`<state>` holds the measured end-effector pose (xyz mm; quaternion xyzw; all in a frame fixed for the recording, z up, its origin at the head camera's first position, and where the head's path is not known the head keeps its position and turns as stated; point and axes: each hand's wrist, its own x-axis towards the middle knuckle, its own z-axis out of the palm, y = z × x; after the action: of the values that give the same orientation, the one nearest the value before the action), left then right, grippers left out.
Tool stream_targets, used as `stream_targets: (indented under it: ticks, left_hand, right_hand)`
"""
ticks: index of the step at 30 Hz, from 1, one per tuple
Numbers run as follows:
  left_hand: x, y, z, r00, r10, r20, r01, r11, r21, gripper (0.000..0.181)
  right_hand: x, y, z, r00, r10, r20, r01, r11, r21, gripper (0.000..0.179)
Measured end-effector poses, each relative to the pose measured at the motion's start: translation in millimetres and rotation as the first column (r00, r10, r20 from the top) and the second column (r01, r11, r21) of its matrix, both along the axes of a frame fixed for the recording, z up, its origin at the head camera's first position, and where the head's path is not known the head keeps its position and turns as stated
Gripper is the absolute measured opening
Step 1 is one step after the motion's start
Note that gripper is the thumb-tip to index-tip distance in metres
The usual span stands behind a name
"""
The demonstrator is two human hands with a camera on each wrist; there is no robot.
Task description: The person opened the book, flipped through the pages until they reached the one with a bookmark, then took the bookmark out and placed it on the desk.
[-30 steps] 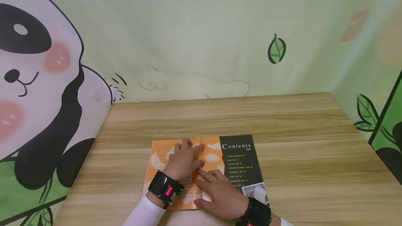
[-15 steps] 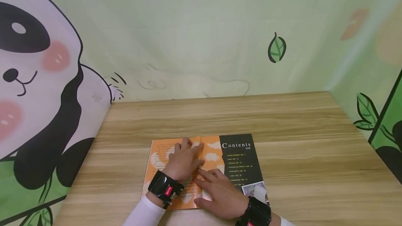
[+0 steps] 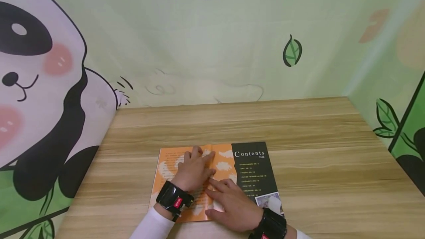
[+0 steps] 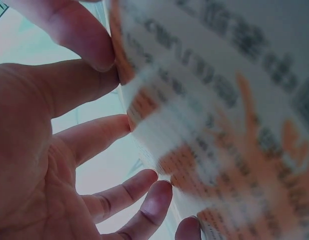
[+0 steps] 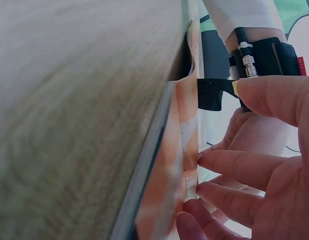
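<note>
An open magazine [image 3: 223, 166] lies on the wooden table, its left page orange with white patches and its right page partly black under the heading "Contents". My left hand [image 3: 193, 170] rests with spread fingers on the left page, its fingertips reaching the centre fold. Lower down, my right hand [image 3: 235, 207] lies across the fold and the right page, thumb toward the bottom edge. In the left wrist view the fingertips [image 4: 157, 197] press against the orange printed page [image 4: 189, 165]. The right wrist view shows the right fingers [image 5: 234, 167] touching the paper near the fold.
The wooden table [image 3: 315, 132] extends behind and to both sides of the magazine. A pale green wall covering [image 3: 216, 47] with leaf drawings stands at the back, and a large panda picture [image 3: 33, 65] is on the left. Black camera bands [image 3: 174, 199] sit on both wrists.
</note>
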<state>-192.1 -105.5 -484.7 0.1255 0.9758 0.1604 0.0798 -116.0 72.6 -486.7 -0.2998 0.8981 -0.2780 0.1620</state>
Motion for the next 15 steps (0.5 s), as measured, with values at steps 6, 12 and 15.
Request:
stream_targets:
  ticks: [6,12,15]
  left_hand:
    - [-0.2,-0.8,0.7,1.0,0.004,0.008,-0.004,1.0,0.007,0.059]
    - [-0.6,-1.2,-0.7,1.0,0.003,0.01,-0.003,1.0,0.015,0.059]
    - [-0.4,-1.3,-1.3,1.0,0.002,0.007,-0.002,1.0,0.014,0.058]
  right_hand:
    - [-0.8,1.3,5.9,0.999,-0.014,0.042,0.016,0.999,-0.049,0.062]
    - [-3.2,5.0,10.5,0.998,-0.023,0.064,0.028,0.996,-0.079,0.06]
    - [-4.8,8.8,15.0,0.996,-0.041,0.08,0.049,0.994,-0.098,0.061]
